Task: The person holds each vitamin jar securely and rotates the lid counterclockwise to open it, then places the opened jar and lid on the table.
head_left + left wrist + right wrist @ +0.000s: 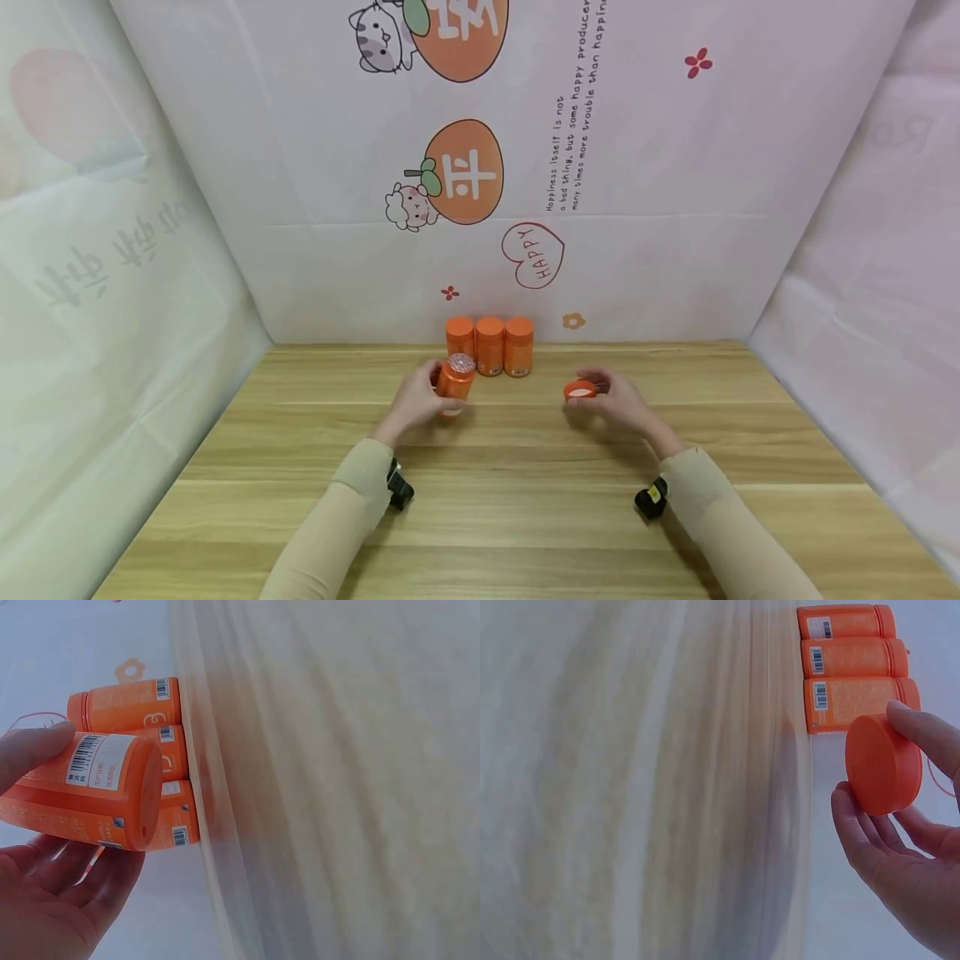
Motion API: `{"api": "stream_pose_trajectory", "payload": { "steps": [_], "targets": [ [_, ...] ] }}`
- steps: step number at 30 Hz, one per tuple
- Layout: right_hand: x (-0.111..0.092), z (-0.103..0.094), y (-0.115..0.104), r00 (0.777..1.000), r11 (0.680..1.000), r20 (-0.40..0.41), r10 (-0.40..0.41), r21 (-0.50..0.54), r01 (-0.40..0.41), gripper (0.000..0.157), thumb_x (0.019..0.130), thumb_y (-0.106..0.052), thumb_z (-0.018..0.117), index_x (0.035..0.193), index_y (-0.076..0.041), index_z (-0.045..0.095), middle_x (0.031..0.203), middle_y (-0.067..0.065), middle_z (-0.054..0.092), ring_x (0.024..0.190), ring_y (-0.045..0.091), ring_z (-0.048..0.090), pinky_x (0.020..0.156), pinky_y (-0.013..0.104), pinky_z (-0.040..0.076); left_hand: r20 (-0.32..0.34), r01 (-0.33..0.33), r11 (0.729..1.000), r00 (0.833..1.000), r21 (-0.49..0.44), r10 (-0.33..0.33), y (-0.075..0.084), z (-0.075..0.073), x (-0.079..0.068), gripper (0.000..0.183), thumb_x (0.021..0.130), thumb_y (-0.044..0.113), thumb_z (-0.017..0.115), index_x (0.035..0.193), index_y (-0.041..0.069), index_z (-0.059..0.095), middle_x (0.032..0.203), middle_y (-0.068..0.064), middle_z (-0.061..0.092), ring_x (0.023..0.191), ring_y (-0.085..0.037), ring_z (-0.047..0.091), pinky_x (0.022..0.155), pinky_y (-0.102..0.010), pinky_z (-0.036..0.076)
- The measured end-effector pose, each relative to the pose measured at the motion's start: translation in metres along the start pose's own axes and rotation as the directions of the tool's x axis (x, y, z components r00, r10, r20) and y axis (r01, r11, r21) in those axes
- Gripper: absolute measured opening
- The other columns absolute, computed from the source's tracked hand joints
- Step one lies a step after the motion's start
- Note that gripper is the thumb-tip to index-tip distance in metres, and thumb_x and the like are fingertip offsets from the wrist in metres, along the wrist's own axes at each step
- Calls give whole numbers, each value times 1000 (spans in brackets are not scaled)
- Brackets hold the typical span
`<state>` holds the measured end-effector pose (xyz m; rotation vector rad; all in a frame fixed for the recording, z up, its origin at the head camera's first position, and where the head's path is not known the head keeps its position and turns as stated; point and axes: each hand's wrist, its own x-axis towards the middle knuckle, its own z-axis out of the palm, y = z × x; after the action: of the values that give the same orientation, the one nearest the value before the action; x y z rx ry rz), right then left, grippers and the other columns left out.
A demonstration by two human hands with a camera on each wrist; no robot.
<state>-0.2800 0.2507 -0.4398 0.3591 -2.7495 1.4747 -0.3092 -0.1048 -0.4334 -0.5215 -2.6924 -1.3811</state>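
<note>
My left hand [417, 398] grips an orange plastic bottle [456, 382] around its sides, thumb on one side and fingers on the other. The bottle has no lid on, and a pale, shiny surface shows at its mouth. In the left wrist view, its flat base and a white barcode label [99, 760] face the camera. Off to the right, my right hand [617, 402] pinches a round orange lid [580, 390] by its rim between thumb and fingers. The lid's white inside shows in the head view, its flat outer face in the right wrist view.
Three orange lidded bottles [490, 347] stand upright side by side at the back of the wooden table [517, 492], close to the printed white backdrop [637, 242]. White sheets [862, 275] rise along the left and right. A dark wrist camera [651, 498] sits at each sleeve.
</note>
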Motion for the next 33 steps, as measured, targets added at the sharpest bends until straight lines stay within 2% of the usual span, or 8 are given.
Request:
{"api": "stream_pose_trajectory", "payload": {
  "steps": [4, 10, 19, 26, 33],
  "targets": [
    [0, -3, 1, 1000, 999, 3, 25, -23, -25, 58, 82, -26, 74, 130, -2, 53, 122, 19, 60, 111, 32, 57, 87, 31, 46, -4, 23, 1000, 1000, 3, -23, -3, -3, 2, 68, 67, 15, 84, 126, 4, 53, 115, -11, 63, 102, -26, 60, 90, -43, 49],
    [3, -6, 9, 997, 994, -4, 74, -79, -74, 61, 81, -34, 74, 130, -3, 55, 121, 16, 62, 109, 28, 58, 88, 37, 46, -16, 50, 999, 999, -6, -50, -7, -8, 4, 68, 67, 13, 84, 127, 5, 53, 116, -11, 63, 104, -27, 60, 92, -44, 48],
    [8, -9, 17, 993, 989, -18, 115, -94, -117, 59, 80, -31, 76, 127, -3, 57, 120, 17, 62, 109, 29, 58, 89, 40, 48, -11, 99, 995, 995, -18, -99, -13, -14, 8, 70, 68, 16, 84, 129, 5, 52, 120, -10, 62, 108, -26, 59, 96, -43, 46],
    [12, -11, 21, 994, 987, -19, 112, -117, -113, 58, 82, -28, 74, 129, -2, 55, 122, 18, 60, 110, 31, 57, 88, 40, 47, -26, 103, 995, 994, 7, -103, -19, -20, 9, 68, 67, 19, 84, 127, 4, 55, 118, -11, 64, 107, -26, 60, 95, -43, 46],
    [17, -15, 25, 994, 990, -50, 102, -92, -106, 57, 82, -24, 74, 130, -1, 53, 124, 21, 58, 115, 35, 55, 91, 44, 47, -30, 130, 991, 991, -2, -130, -23, -24, 11, 70, 67, 17, 83, 129, 1, 53, 121, -14, 62, 110, -29, 60, 97, -45, 45]
  ]
}}
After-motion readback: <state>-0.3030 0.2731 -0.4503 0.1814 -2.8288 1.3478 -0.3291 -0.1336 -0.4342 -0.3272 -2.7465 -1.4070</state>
